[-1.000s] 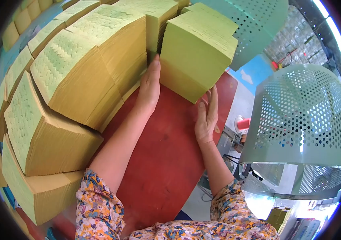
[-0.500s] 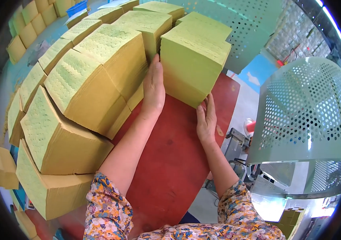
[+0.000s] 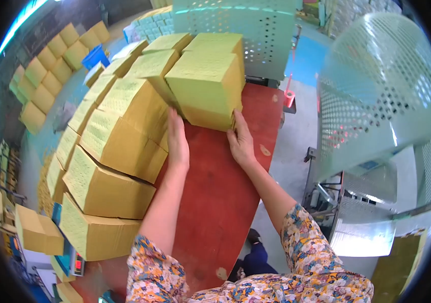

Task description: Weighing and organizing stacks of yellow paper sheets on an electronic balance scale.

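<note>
Head view: yellow block [image 3: 200, 96] at 12 o'clock now looks squarer with the row [image 3: 124, 131] at 10, seemingly better aligned; left hand [image 3: 178, 141] open beside it, right hand [image 3: 242, 141] open at its corner.

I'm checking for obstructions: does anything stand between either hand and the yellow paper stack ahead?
Nothing visible does: the right hand is at the lower right corner of the yellow paper stack, and the left hand is by its lower left edge. Another paper stack stands close on the left hand's left, not between.
</note>
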The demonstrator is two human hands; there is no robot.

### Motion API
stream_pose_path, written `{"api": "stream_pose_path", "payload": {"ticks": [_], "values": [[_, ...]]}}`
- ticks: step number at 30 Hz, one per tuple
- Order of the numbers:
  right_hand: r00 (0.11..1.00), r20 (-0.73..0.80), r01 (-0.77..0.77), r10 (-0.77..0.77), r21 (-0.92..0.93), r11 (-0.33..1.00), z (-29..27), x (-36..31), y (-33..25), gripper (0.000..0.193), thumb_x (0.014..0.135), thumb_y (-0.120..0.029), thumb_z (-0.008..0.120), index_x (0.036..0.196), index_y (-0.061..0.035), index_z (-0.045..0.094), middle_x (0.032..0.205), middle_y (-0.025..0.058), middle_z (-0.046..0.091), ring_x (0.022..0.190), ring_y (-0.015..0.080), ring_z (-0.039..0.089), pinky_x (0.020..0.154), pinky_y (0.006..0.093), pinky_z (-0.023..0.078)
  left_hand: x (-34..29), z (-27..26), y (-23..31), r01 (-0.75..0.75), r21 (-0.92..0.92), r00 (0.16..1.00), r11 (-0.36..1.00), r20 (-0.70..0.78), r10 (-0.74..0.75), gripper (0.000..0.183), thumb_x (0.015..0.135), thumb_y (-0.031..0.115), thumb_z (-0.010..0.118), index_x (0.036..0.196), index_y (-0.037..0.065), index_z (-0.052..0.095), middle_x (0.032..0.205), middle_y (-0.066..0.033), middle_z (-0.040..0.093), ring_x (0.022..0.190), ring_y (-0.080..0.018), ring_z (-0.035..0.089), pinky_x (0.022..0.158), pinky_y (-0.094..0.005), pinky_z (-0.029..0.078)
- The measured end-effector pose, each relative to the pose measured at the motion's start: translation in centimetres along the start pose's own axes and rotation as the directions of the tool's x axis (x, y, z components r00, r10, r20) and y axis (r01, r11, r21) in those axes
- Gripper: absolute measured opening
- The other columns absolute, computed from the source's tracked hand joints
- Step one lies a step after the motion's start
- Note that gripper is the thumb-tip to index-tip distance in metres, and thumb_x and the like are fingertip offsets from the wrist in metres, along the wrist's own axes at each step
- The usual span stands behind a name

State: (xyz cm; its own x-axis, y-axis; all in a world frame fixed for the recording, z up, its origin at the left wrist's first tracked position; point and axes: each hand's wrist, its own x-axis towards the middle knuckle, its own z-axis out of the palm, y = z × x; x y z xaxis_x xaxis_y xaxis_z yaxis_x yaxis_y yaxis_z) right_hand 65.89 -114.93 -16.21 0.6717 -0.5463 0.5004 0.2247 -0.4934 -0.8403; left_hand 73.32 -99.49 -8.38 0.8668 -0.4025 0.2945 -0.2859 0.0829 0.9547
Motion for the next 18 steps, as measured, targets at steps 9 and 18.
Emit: {"api": "stream_pose_path", "payload": {"ticks": [9, 18], "values": [[0.984, -0.002, -0.178, 0.179, 0.134, 0.975, -2.5, -7.6, -2.8, 0.052, 0.089, -0.007, 0.057, 0.140, -0.0021, 0.046, 0.138, 0.0237, 0.052, 0.128, 0.0376, 0.051, 0.108, 0.0402, 0.042, -23.8, 0.4, 0.6, -0.448, 0.788, 0.855, 0.421, 0.516, -0.056, 0.064, 0.090, 0.028, 0.061, 0.145, 0.001, 0.042, 0.152, -0.0229, 0.037, 0.142, -0.0411, 0.031, 0.118, -0.0523, 0.021], [0.939, 0.331, 0.081, -0.089, 0.040, 0.996, -4.5, -23.3, -12.3, 0.037, 0.081, -0.006, 0.061, 0.118, -0.0024, 0.063, 0.121, 0.0182, 0.064, 0.115, 0.0355, 0.060, 0.099, 0.0409, 0.050, -36.0, 0.6, 4.8, -0.527, 0.721, 0.798, 0.450, 0.602, -0.030, 0.068, 0.082, 0.030, 0.071, 0.134, -0.006, 0.047, 0.137, -0.0290, 0.046, 0.130, -0.0493, 0.039, 0.115, -0.0554, 0.027]]}}
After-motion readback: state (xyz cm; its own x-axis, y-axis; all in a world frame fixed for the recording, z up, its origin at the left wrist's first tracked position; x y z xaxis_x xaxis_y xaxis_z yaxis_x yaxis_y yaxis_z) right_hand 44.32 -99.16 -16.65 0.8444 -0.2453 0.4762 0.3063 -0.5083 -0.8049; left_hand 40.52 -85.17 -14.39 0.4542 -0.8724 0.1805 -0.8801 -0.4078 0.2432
